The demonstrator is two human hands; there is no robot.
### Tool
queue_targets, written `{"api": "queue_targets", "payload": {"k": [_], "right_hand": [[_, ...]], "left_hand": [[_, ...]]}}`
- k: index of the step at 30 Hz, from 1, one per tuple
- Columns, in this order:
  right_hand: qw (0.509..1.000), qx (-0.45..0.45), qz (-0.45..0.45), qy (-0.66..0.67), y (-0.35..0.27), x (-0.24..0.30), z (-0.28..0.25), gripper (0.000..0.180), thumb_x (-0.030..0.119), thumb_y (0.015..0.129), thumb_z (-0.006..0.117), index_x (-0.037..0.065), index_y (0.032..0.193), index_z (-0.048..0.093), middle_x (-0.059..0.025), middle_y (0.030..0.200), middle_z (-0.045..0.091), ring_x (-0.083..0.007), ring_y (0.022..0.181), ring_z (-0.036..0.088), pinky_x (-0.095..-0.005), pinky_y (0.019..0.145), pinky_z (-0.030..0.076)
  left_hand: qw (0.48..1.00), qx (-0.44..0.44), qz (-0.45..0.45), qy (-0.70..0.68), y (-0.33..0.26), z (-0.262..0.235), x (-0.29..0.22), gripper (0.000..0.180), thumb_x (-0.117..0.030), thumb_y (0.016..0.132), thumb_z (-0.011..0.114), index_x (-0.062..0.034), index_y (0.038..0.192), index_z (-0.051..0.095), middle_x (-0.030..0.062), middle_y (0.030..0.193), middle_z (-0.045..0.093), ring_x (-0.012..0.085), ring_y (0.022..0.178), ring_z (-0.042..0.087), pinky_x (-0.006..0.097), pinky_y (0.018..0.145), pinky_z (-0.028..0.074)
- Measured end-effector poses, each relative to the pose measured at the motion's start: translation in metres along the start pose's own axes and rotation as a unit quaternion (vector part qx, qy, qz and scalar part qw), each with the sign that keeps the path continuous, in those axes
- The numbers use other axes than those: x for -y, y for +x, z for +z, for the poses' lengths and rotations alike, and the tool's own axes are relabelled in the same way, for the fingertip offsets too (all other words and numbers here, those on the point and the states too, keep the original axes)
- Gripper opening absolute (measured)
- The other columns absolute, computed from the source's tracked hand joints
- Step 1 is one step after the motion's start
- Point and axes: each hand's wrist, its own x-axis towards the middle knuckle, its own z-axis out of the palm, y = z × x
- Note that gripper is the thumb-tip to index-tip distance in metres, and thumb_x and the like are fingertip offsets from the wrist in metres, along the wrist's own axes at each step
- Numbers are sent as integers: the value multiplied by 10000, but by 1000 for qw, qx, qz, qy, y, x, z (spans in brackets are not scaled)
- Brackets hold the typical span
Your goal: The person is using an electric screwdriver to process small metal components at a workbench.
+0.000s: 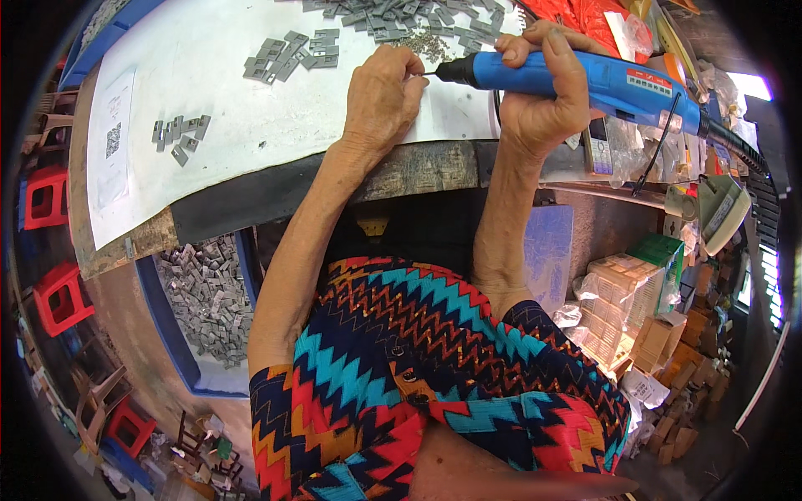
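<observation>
My right hand (547,92) is wrapped round a blue electric screwdriver (601,82), held nearly level with its black nose to the left. The thin bit reaches the fingertips of my left hand (383,98). Those fingers are pinched together over the white tabletop sheet (334,21); whatever they hold is hidden behind them. Beyond my hands lies a heap of grey plastic parts (393,15), with a small pile of tiny screws (428,46) at its near edge. Several more grey parts (288,57) lie in rows left of my left hand.
A few grey parts (180,135) lie farther left, beside a printed paper (114,146). Below the table's left edge stands a blue bin (180,355) full of grey pieces. Red stools (63,296) stand on the left; crates (614,292) and cartons are at right. A cable (735,144) trails from the screwdriver.
</observation>
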Motion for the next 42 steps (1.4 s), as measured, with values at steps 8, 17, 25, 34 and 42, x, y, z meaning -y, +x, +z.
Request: {"api": "queue_targets", "payload": {"k": [8, 17, 25, 34, 42], "right_hand": [[1000, 31, 4, 1, 1, -2, -6, 125, 40, 738, 564, -37, 835, 577, -174, 726, 581, -228, 538, 545, -424, 635, 485], [1000, 21, 2, -2, -2, 0, -3, 121, 41, 734, 570, -42, 821, 582, -162, 718, 584, -225, 525, 546, -421, 624, 488], [1000, 18, 2, -11, -2, -1, -6, 118, 38, 731, 575, -47, 812, 577, -159, 708, 581, -223, 524, 546, -420, 626, 484], [998, -39, 39, 28, -3, 6, -7, 139, 24, 721, 590, 22, 852, 544, -168, 714, 578, -242, 523, 535, -424, 617, 458], [999, -20, 23, 35, -6, 13, 0, 128, 34, 731, 599, 25, 849, 552, -176, 721, 576, -241, 507, 518, -413, 603, 428]], "left_hand": [[1000, 6, 2, 9, -1, 0, -1, 134, -68, 746, 638, -3, 848, 580, 103, 779, 571, 187, 666, 559, 293, 624, 460], [1000, 15, -3, 13, -1, -1, -2, 144, -70, 749, 637, -3, 862, 578, 99, 778, 572, 188, 669, 559, 297, 627, 461], [1000, 17, 3, 10, -2, -1, 1, 137, -59, 749, 631, -12, 866, 581, 92, 775, 572, 180, 672, 558, 289, 630, 459], [1000, 15, 3, 21, 0, 1, 2, 151, -52, 749, 631, -9, 885, 584, 95, 785, 566, 178, 687, 562, 286, 635, 459], [999, 27, 22, -8, -3, 0, -1, 142, -62, 748, 646, -22, 876, 599, 77, 801, 565, 157, 672, 535, 273, 617, 448]]}}
